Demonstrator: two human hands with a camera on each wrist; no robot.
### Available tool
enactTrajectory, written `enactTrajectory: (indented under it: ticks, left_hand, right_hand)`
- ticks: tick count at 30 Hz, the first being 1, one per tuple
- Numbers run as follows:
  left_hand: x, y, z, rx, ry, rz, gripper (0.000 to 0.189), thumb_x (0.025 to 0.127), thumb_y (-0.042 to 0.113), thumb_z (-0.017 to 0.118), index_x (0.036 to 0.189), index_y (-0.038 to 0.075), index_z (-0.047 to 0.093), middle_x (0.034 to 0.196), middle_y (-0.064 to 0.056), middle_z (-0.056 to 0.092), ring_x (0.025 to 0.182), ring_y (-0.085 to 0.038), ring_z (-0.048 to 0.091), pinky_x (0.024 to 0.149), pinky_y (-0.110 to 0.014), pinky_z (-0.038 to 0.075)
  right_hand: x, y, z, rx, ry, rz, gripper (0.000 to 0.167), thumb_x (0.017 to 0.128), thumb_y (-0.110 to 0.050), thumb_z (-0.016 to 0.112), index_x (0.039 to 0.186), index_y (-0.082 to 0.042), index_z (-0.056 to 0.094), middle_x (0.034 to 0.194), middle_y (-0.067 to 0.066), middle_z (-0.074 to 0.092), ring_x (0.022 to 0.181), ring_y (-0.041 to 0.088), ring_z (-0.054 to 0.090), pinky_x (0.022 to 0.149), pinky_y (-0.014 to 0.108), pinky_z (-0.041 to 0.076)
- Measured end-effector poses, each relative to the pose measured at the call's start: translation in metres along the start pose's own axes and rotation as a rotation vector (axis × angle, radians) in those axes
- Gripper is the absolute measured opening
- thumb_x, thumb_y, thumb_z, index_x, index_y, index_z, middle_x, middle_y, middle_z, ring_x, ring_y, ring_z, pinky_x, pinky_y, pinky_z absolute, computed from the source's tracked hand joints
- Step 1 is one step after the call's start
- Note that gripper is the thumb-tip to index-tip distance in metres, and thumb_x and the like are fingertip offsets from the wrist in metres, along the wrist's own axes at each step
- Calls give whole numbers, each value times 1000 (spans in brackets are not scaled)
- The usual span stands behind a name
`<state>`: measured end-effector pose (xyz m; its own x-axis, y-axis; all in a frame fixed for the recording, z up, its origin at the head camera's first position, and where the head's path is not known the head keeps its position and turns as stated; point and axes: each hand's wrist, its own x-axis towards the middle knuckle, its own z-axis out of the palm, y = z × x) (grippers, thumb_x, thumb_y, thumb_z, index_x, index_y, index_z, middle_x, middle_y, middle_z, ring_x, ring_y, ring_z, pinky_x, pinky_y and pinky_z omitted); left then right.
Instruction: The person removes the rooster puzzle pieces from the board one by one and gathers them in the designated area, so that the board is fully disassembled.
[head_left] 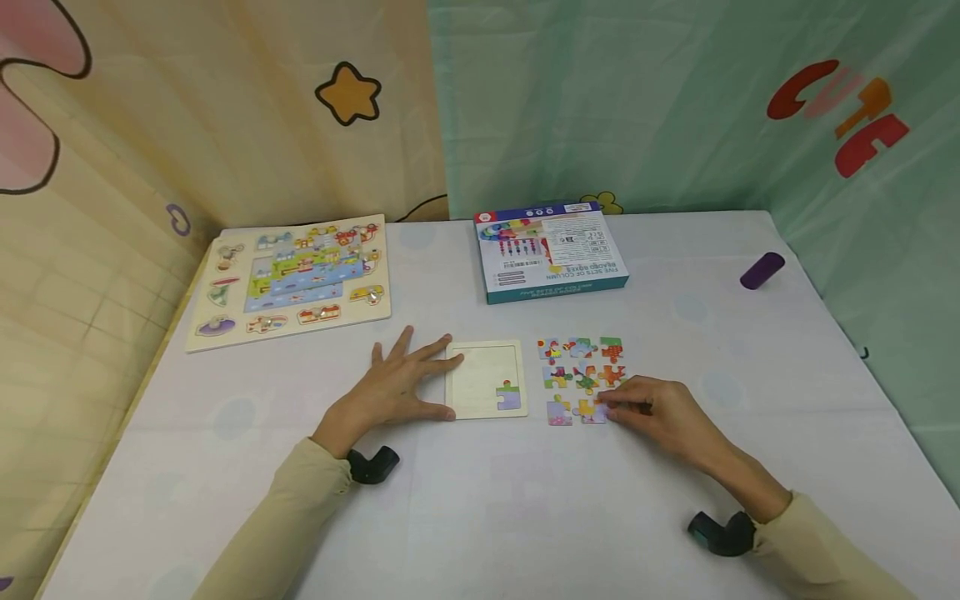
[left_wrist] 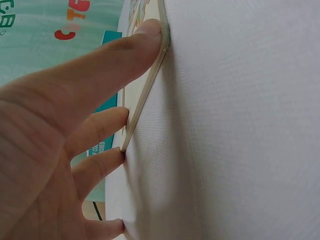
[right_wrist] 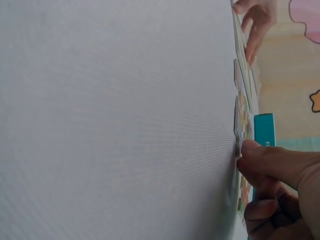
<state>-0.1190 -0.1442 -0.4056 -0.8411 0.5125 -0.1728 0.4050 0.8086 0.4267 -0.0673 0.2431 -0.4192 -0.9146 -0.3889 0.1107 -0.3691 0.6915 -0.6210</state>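
A square wooden puzzle tray (head_left: 472,385) lies flat, with one jigsaw piece (head_left: 508,397) in its lower right corner. My left hand (head_left: 393,387) spreads its fingers along the tray's left side; in the left wrist view the thumb (left_wrist: 142,42) and two fingertips touch its edge. To the right of the tray, several loose jigsaw pieces (head_left: 556,377) lie in rows. My right hand (head_left: 667,417) pinches the bottom-row jigsaw piece (head_left: 591,412) at its right edge between thumb and forefinger. That piece looks level with the table; the fingertips partly cover it.
Behind the left hand lies a wooden knob puzzle board (head_left: 292,323) with picture sheets on it. A boxed bead set (head_left: 555,254) sits at the back middle. Far right lies a purple cylinder (head_left: 762,271). Curtains hang behind the white table (head_left: 480,517).
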Motion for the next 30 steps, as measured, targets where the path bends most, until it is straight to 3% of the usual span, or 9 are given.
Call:
enactTrajectory:
  ticks: [8, 14, 19, 27, 30]
  left_hand:
    - [0, -1, 0, 9, -2, -2, 83, 72, 53, 82, 145, 27, 51, 161, 1, 27, 147, -47, 1, 104, -78, 2]
    - [0, 0, 0, 7, -7, -6, 83, 72, 53, 82, 145, 28, 51, 161, 2, 27, 147, -47, 0, 104, -78, 1]
    - [0, 0, 1, 0, -7, -4, 83, 72, 53, 82, 145, 28, 51, 161, 2, 27, 147, -47, 0, 104, -78, 1]
    - [-1, 1, 0, -7, 0, -5, 82, 72, 52, 83, 144, 27, 52, 161, 1, 27, 147, -47, 0, 104, -78, 0]
    - [0, 2, 0, 1, 0, -1, 82, 72, 53, 82, 144, 27, 52, 161, 1, 27, 147, -47, 0, 104, -78, 1]
  right_hand:
    - [4, -4, 1, 27, 34, -25, 25, 79, -6, 81, 103, -10, 78, 91, -8, 68, 71, 6, 52, 59, 19, 44]
    - [20, -19, 10, 53, 17, -25, 25, 81, -10, 81, 105, -9, 78, 87, -8, 66, 70, 8, 49, 58, 21, 41]
    - [37, -37, 25, 103, -23, -15, 25, 82, -12, 80, 107, -9, 77, 93, -6, 69, 71, 8, 51, 59, 22, 43]
    - [61, -61, 47, 157, -111, -28, 31, 83, -9, 78, 114, -5, 73, 95, 0, 66, 56, 4, 55, 56, 23, 47]
    - [67, -66, 52, 132, -128, -31, 31, 83, -9, 79, 114, -4, 73, 95, 0, 66, 63, 6, 53, 59, 22, 46]
